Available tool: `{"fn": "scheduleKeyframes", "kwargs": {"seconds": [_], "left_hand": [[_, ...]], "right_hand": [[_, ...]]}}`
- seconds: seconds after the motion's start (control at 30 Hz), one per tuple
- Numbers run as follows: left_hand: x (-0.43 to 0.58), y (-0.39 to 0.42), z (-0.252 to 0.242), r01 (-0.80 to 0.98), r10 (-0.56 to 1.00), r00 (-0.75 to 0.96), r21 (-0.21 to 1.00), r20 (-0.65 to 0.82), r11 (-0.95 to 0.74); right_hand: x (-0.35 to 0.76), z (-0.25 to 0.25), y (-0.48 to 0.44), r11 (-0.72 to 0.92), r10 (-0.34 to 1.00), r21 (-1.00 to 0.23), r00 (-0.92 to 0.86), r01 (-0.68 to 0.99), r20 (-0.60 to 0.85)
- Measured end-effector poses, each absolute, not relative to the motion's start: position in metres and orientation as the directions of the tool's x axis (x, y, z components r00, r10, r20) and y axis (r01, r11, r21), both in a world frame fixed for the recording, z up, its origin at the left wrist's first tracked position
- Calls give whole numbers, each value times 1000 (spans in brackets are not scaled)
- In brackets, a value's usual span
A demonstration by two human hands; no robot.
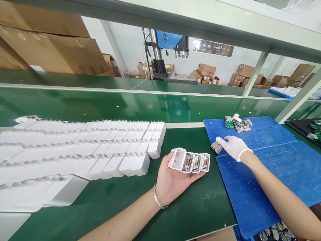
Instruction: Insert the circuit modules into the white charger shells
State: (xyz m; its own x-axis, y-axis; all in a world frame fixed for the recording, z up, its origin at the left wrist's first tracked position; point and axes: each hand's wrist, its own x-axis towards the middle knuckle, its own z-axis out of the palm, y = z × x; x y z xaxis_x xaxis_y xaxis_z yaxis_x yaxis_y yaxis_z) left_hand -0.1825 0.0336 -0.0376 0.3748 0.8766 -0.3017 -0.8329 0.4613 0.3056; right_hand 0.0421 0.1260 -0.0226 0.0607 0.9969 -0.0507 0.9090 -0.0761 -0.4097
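Note:
My left hand [173, 179] lies palm up over the green bench and holds a row of several white charger housings [189, 161]; three show circuit boards inside, the leftmost looks empty. My right hand [233, 147], in a white glove, rests on the blue sheet [271, 160] with its fingers closed on a small circuit board [216, 147]. A little pile of the same circuit boards [237, 123] lies farther back on the blue sheet.
Rows of white charger housings [82, 150] cover the bench [150, 207] at left. A dark tray with green boards [312, 130] sits at far right. More boards [274, 231] lie at the bottom edge. Behind a shelf rail stand a press machine [165, 57] and cardboard boxes.

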Motion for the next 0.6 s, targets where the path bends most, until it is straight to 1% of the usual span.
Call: {"fn": "scheduleKeyframes", "kwargs": {"seconds": [0.07, 0.13, 0.2, 0.23, 0.27, 0.3, 0.33, 0.37, 0.4, 0.43, 0.5, 0.57, 0.6], "left_hand": [[-183, 34, -37, -834, 875, 374, 300, -307, 462], [-183, 34, -37, -836, 875, 375, 297, -306, 462], [-183, 34, -37, -834, 875, 381, 298, -299, 465], [-183, 34, -37, -832, 874, 387, 297, -292, 468], [-183, 34, -38, -830, 874, 395, 297, -284, 471], [-182, 34, -39, -827, 873, 403, 300, -274, 476], [-182, 34, -41, -821, 872, 411, 307, -264, 481], [-182, 33, -43, -814, 872, 419, 321, -254, 484], [-181, 33, -45, -809, 875, 421, 337, -241, 482], [-181, 32, -47, -805, 879, 420, 355, -226, 476], [-179, 31, -51, -806, 891, 410, 380, -194, 453], [-178, 29, -53, -807, 897, 404, 393, -180, 441], [-178, 28, -54, -803, 896, 403, 398, -184, 443]], "right_hand": [[36, -25, 122, -15, 997, -360, -11, 933, -70], [29, -26, 119, 33, 994, -347, -68, 937, -89], [22, -24, 115, 9, 994, -362, -47, 932, -97], [18, -22, 112, -5, 997, -400, -24, 917, -67], [14, -19, 108, -1, 1000, -474, -5, 880, -11], [10, -15, 101, 31, 998, -580, 11, 814, 69], [6, -12, 92, 98, 986, -691, 22, 716, 163], [1, -10, 82, 190, 965, -776, 29, 601, 259], [-3, -8, 70, 293, 936, -816, 25, 499, 351], [-7, -7, 58, 392, 900, -807, -3, 443, 435], [-15, -8, 37, 575, 798, -694, -107, 433, 593], [-22, -12, 23, 686, 704, -564, -223, 460, 674], [-25, -14, 19, 710, 682, -531, -265, 463, 682]]}}
